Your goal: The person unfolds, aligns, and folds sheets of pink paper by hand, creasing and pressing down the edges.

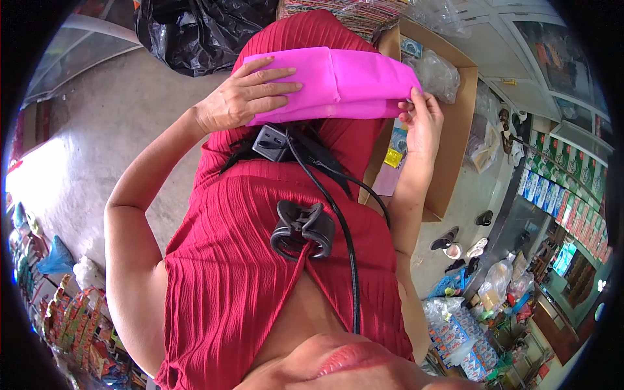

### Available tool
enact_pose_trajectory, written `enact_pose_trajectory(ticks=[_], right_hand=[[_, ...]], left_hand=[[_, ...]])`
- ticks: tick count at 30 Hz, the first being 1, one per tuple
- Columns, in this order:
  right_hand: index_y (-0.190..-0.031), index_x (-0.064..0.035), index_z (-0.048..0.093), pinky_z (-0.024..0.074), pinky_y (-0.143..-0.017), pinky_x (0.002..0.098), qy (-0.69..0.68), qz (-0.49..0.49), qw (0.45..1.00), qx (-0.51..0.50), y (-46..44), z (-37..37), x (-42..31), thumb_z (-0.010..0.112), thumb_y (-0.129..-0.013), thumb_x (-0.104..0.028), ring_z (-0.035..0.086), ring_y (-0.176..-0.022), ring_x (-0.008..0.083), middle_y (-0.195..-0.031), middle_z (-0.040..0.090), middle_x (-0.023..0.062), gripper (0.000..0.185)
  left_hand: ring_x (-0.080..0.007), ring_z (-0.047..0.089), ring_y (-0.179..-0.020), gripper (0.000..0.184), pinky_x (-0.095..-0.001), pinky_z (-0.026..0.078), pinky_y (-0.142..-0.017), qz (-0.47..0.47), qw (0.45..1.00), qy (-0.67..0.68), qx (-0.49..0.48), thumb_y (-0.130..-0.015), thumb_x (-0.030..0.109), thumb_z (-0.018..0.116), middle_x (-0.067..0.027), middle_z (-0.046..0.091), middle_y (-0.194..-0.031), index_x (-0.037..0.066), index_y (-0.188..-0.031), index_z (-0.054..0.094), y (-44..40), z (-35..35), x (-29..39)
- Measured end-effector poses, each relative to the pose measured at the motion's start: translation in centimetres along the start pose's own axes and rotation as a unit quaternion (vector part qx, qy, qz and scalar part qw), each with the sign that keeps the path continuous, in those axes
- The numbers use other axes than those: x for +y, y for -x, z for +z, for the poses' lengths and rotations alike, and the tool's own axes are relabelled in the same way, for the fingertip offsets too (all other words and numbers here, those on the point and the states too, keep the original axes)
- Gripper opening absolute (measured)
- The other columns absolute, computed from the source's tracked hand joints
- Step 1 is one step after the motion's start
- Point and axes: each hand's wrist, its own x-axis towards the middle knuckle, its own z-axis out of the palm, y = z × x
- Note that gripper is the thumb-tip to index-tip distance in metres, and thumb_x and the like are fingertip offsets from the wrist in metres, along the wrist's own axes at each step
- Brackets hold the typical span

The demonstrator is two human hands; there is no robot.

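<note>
A folded bright pink sheet [364, 71] of thin, cloth-like material stretches across my lap, over the red ribbed dress. A crease and a layered edge run down near its middle. On its left end, my left hand [250, 91] lies palm down, fingers stretched out and slightly spread over the surface; its thumb is hidden. At the opposite end, my right hand [422, 120] pinches the corner between thumb and fingers, the other fingers curled in. Just below the sheet, a black box-like device [272, 143] with a cable rests at my waist.
An open cardboard box [455, 156] stands right of my lap, holding clear plastic and a yellow packet [392, 158]. A black plastic bag [201, 32] lies at the upper left. Shoes [478, 247] and stacked packages [461, 338] are on the floor at right; colourful packets [78, 331] lie lower left.
</note>
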Motion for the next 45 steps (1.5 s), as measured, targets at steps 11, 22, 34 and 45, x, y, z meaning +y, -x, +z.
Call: enact_pose_trajectory(ticks=[11, 22, 34, 45], right_hand=[[-0.088, -0.0039, 0.063, 0.0529, -0.075, 0.0289, -0.054, 0.003, 0.996, -0.064, 1.2, -1.9, 4.0, 0.067, -0.093, -0.013, 0.062, -0.079, 0.0118, -0.088, 0.065, 0.0032, 0.011], [-0.115, -0.0013, 0.059, 0.0441, -0.095, 0.0325, 0.248, -0.122, 0.959, -0.061, -0.7, -0.3, 0.1, 0.075, -0.086, -0.022, 0.054, -0.115, 0.0197, -0.127, 0.056, 0.0154, 0.039], [-0.12, -0.0043, 0.055, 0.0475, -0.074, 0.0229, 0.067, 0.014, 0.995, -0.079, -0.3, -4.4, 1.0, 0.071, -0.088, -0.013, 0.063, -0.084, 0.0108, -0.089, 0.066, 0.0039, 0.037], [-0.113, -0.0014, 0.057, 0.0526, -0.06, 0.0455, 0.316, 0.406, 0.824, 0.239, -3.3, -25.5, 28.9, 0.075, -0.081, -0.021, 0.062, -0.079, 0.0283, -0.095, 0.063, 0.0139, 0.041]], left_hand=[[-0.0325, 0.045, -0.135, 0.031, -0.0552, 0.026, -0.115, -0.029, 0.999, -0.02, -0.021, -0.078, 0.017, 0.063, -0.0099, 0.059, -0.133, 0.006, -0.107, 0.063, 1.4, 0.1, -0.7], [-0.0165, 0.061, -0.111, 0.025, -0.028, 0.047, -0.096, -0.429, 0.858, 0.229, 0.164, -0.097, 0.012, 0.059, -0.0069, 0.066, -0.118, 0.0, -0.119, 0.06, -2.7, -2.6, -5.8], [-0.0088, 0.059, -0.084, 0.02, -0.0258, 0.05, -0.076, -0.449, 0.749, 0.401, 0.276, -0.097, 0.013, 0.06, -0.0006, 0.065, -0.096, 0.004, -0.114, 0.06, -3.0, 0.2, -10.8], [-0.0136, 0.061, -0.11, 0.031, -0.028, 0.047, -0.095, -0.436, 0.695, 0.511, 0.255, -0.099, 0.015, 0.058, -0.0067, 0.064, -0.12, 0.001, -0.126, 0.056, -0.8, 1.0, -14.0]])
